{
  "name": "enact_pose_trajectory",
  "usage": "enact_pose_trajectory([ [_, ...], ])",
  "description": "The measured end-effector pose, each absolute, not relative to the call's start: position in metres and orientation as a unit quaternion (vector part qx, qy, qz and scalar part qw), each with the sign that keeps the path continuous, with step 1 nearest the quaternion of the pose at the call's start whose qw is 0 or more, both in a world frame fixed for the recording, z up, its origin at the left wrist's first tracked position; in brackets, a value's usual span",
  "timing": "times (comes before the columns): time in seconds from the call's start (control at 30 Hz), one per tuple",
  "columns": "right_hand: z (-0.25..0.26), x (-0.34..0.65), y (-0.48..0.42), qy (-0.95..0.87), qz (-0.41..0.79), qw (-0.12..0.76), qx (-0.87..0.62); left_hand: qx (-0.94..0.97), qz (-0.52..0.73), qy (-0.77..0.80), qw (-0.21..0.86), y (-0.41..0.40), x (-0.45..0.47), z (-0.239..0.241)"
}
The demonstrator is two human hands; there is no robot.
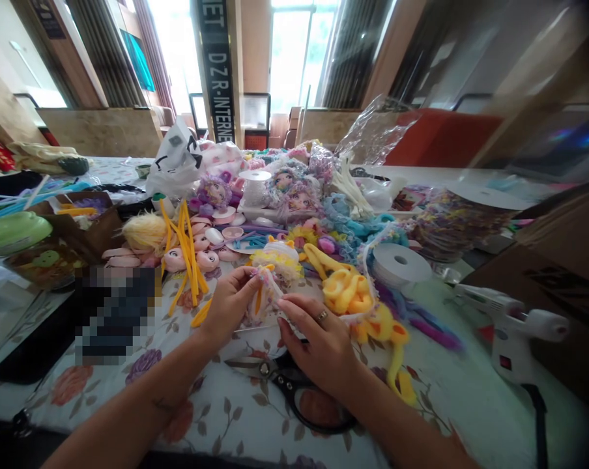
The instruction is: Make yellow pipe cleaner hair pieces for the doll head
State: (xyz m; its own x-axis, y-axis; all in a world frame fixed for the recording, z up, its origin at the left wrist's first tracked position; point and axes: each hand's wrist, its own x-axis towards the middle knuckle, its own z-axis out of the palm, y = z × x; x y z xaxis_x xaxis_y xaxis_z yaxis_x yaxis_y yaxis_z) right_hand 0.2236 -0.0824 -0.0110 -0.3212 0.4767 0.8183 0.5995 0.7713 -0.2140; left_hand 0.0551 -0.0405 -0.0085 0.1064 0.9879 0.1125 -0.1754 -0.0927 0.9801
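Note:
My left hand (226, 303) pinches a small bundle wound with pastel fringe trim (258, 306), with a bit of yellow stem showing. Close beside it, my right hand (318, 332), a ring on one finger, has its thumb and fingers closed on a pale strand of the trim. Part of what lies between the fingers is hidden. Just behind the hands sits a yellow fuzzy doll piece (277, 257). Black-handled scissors (299, 391) lie on the flowered cloth, partly under my right hand and forearm. Thick yellow chenille cord (348, 290) is heaped to the right.
On the right stand a white glue gun (509, 326), a white spool (401, 264) and a cardboard box (553, 280). Yellow sticks (189, 254) and several doll heads (207, 260) lie left of centre. Dolls, yarn and plastic bags (174, 159) pile up behind.

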Motion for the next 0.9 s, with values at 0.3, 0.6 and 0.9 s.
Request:
enact_pose_trajectory([
  [0.3, -0.01, 0.216, -0.088, -0.776, 0.047, 0.513, -0.363, 0.636, 0.556, 0.446, 0.297, -0.036, 0.047, 0.003],
  [0.6, -0.013, 0.215, -0.088, -0.835, 0.026, 0.438, -0.331, 0.558, 0.538, 0.382, 0.504, -0.043, 0.055, 0.0],
  [0.9, -0.01, 0.213, -0.085, -0.848, 0.015, 0.403, -0.343, 0.486, 0.5, 0.343, 0.63, -0.051, 0.056, 0.009],
])
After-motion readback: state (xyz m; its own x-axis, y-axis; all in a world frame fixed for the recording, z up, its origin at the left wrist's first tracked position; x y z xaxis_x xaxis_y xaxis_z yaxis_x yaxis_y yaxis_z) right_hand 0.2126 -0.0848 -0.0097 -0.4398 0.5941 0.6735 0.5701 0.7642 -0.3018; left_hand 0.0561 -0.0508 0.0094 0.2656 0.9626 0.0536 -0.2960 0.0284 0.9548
